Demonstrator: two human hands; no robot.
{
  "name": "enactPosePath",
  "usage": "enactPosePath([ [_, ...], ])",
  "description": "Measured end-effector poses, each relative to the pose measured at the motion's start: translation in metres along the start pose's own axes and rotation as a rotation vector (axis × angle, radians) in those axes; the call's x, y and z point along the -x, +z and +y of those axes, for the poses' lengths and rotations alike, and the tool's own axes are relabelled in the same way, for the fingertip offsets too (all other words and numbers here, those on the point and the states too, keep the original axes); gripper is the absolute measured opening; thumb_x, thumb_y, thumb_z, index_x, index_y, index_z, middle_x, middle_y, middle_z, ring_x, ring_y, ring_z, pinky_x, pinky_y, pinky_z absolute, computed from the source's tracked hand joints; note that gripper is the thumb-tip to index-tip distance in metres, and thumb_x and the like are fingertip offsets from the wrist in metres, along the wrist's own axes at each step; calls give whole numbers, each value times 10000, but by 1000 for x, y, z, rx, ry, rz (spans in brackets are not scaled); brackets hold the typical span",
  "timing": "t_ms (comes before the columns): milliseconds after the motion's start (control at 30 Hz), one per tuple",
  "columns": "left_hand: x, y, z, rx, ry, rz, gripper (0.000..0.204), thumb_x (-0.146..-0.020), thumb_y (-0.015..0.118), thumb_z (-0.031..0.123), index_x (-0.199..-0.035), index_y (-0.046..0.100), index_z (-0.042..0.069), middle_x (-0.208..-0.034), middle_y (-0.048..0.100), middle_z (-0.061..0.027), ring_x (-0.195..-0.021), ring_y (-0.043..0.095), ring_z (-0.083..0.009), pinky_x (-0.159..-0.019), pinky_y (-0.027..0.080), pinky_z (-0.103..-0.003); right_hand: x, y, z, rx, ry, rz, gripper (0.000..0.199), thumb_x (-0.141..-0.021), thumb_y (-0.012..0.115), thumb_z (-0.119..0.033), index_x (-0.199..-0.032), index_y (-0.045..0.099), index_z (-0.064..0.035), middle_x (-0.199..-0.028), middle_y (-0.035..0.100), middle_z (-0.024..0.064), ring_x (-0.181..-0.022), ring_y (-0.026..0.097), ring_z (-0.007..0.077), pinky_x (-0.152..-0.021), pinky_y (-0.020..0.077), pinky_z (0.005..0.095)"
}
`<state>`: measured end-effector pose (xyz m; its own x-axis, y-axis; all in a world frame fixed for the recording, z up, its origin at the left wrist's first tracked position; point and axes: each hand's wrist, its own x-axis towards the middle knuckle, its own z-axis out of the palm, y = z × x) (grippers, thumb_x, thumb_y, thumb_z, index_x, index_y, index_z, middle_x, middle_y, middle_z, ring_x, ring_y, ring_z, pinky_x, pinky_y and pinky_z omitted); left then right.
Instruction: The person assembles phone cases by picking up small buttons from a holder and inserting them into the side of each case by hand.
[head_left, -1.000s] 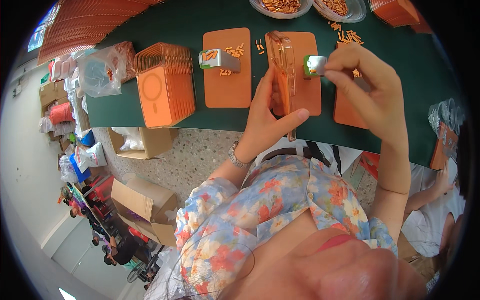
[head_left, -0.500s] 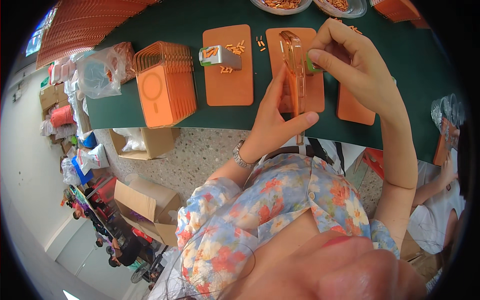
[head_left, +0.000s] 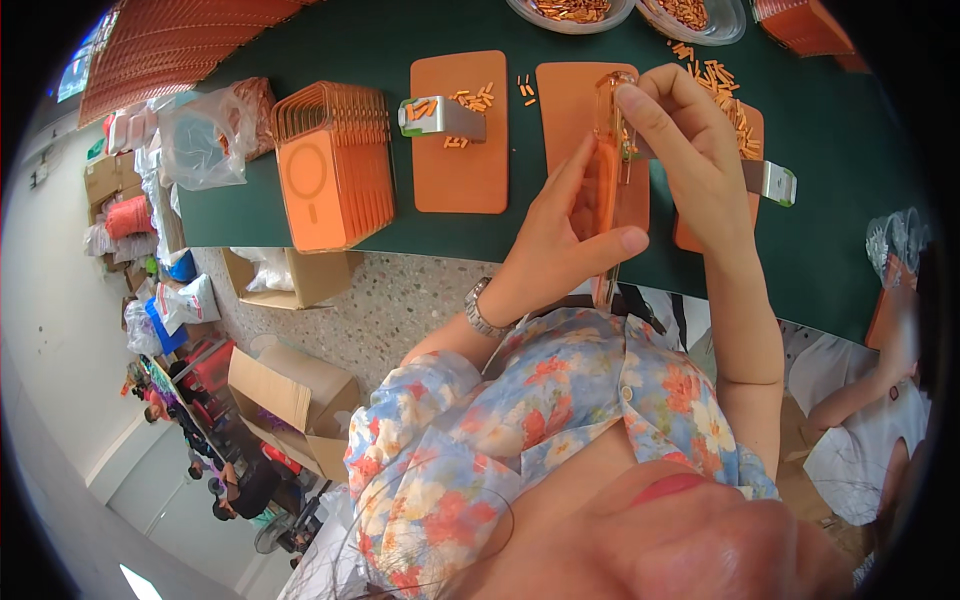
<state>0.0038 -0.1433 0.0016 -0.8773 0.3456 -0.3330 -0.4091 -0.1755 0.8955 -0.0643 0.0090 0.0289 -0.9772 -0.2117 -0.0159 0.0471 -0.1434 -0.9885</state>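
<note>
My left hand holds an orange translucent phone case up on its edge, thumb on the near side and fingers behind it. At the far end of the case, my right hand is closed, thumb and forefinger pinched together against its side edge. Whatever sits in that pinch is too small or hidden to make out. Below the case lies an orange pad, partly covered by it. To the right, another orange pad bears small orange pieces and a silver block with a green edge.
Left of my hands is an orange pad with a silver block and small pieces. Farther left stands a row of orange phone cases. Bowls of pieces are at the back. A co-worker's arm shows at right.
My right hand has moved from beside a green-edged thing to the case's side edge. The case has shifted slightly right. The right pad's pieces and silver block have come into view.
</note>
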Motion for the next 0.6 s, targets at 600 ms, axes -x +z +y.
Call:
enactPosePath([
  [600,10,9,3,73,-109,56,981,-767,756,443,-1476,215,35,-1029,578,-80,-893,600,-156,-718,546,-294,-9,5,14,-235,88,-27,167,-948,530,-95,-900,370,-86,-936,663,167,-929,637,184,-838,483,277],
])
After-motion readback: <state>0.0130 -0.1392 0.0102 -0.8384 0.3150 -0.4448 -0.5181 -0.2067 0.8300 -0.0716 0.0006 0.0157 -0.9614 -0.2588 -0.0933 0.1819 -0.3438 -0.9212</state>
